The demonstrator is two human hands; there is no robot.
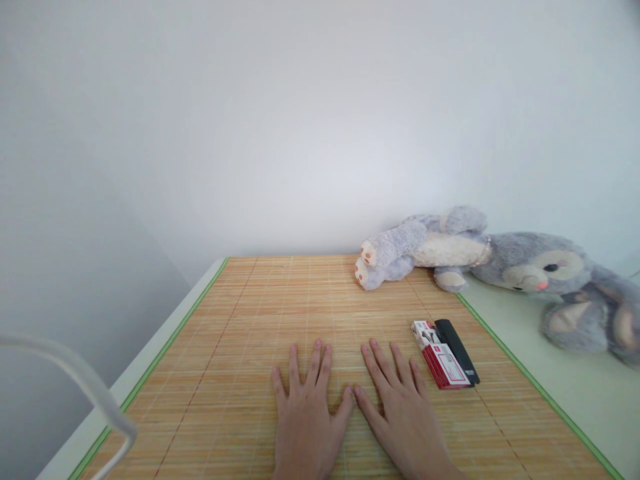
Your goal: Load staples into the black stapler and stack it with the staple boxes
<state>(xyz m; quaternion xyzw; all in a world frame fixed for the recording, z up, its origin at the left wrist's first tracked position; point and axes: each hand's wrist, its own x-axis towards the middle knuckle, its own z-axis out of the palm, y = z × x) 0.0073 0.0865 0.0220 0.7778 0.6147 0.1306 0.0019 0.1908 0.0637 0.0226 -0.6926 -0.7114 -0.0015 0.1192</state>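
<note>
My left hand lies flat on the bamboo mat, palm down, with its fingers spread. Beside it my right hand rests the same way, and the two thumb tips meet or nearly meet. Neither hand holds anything. Just to the right of my right hand are a small red and white box, a white printed box behind it, and a black stapler-like object alongside. My right fingers are apart from all of these.
A grey plush rabbit lies on its side at the back right, partly on the mat and partly on the pale surface. A white curved cable or tube crosses the lower left. A white wall stands behind.
</note>
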